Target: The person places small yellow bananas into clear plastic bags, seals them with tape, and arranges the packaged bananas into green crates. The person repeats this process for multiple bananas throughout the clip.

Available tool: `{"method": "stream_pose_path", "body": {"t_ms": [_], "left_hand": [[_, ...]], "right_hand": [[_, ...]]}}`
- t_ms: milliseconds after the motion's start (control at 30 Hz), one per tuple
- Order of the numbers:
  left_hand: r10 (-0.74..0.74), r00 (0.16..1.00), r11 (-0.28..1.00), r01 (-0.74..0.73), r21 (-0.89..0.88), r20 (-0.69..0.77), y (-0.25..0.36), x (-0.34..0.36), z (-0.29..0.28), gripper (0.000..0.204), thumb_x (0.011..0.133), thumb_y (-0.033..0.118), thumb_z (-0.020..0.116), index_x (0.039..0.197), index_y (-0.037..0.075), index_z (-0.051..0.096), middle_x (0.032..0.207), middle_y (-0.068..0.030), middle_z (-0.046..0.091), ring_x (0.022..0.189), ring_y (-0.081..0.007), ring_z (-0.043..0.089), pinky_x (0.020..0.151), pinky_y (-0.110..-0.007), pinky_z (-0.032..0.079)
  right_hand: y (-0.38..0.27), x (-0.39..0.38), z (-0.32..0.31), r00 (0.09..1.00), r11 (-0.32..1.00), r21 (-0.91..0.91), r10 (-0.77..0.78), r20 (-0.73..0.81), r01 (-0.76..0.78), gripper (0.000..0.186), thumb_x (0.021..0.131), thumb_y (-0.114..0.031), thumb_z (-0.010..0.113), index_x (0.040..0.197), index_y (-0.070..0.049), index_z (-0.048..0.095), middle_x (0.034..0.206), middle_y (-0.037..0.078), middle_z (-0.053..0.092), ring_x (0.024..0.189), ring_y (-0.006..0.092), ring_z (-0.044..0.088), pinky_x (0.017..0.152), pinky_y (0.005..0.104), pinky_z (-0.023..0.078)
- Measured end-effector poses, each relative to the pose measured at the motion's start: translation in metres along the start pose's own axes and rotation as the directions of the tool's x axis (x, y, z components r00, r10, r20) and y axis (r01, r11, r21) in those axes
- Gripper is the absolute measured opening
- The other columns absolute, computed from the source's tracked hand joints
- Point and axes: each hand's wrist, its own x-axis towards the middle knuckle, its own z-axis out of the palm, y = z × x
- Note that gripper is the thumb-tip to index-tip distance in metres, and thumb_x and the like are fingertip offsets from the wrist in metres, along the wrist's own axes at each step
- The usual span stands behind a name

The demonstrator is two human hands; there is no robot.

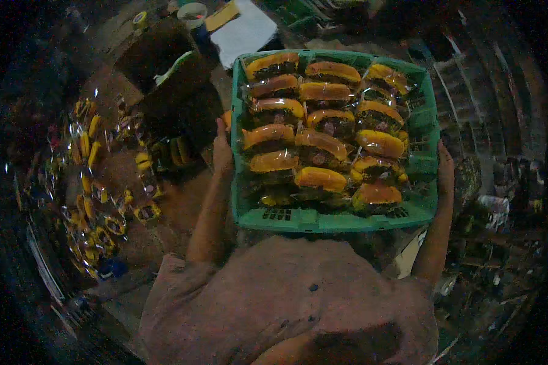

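A green plastic crate (335,222) is held up in front of my chest, tilted so that its inside shows. In it, filled bread rolls (326,92) in clear plastic wrap lie in three columns. My left hand (223,146) is closed on the crate's left side, and my right hand (446,167) grips the opposite side. Most of the fingers of both hands are hidden behind the crate walls.
On the left, many wrapped rolls (91,140) lie scattered over a brown surface, beside a dark open box (158,58). A white sheet or board (243,30) and a tape roll (140,19) are farther back. Dim racks or stacked crates (475,91) stand on the right.
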Motion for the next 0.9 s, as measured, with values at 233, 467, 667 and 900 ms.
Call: {"method": "stream_pose_path", "body": {"t_ms": [233,467,667,900], "left_hand": [[0.109,0.947,0.981,-0.151,0.119,0.301,0.011,0.15,-0.009,0.065,0.105,0.062,0.037,0.113,0.004,0.066,0.093,-0.0038,0.068,0.079,-0.0155,0.063,0.072,-0.029,0.053],[0.105,0.85,0.889,-0.313,0.335,0.516,0.045,0.29,0.052,0.065,0.106,0.06,0.036,0.114,0.003,0.066,0.093,-0.0045,0.067,0.079,-0.016,0.063,0.072,-0.03,0.053],[0.05,0.706,0.799,-0.453,0.396,0.706,0.077,0.346,0.143,0.065,0.106,0.059,0.036,0.114,0.002,0.066,0.092,-0.0052,0.067,0.079,-0.0164,0.063,0.073,-0.031,0.054],[0.038,0.625,0.732,-0.549,0.404,0.78,0.098,0.316,0.205,0.065,0.107,0.057,0.036,0.114,0.001,0.067,0.091,-0.006,0.067,0.08,-0.0169,0.063,0.074,-0.032,0.054]], "right_hand": [[0.069,-0.125,0.056,0.914,0.983,0.098,0.18,-0.363,-0.155,0.069,0.1,-0.057,0.054,0.134,0.002,0.061,0.133,0.015,0.066,0.125,0.0247,0.059,0.109,0.039,0.042],[0.029,-0.212,0.198,0.595,0.803,0.482,0.589,-0.547,-0.351,0.089,0.092,-0.074,0.054,0.131,0.005,0.063,0.121,0.015,0.067,0.113,0.0209,0.058,0.103,0.0368,0.043],[0.032,-0.242,0.288,0.594,0.678,0.699,0.665,-0.452,-0.228,0.078,0.096,-0.068,0.053,0.127,0.003,0.065,0.107,0.009,0.068,0.098,0.0162,0.058,0.089,0.0339,0.047],[0.073,-0.281,0.289,0.422,0.716,0.689,0.661,-0.62,-0.111,0.069,0.099,-0.062,0.055,0.111,0.005,0.068,0.093,0.004,0.064,0.087,0.0118,0.053,0.08,0.0313,0.046]]}}
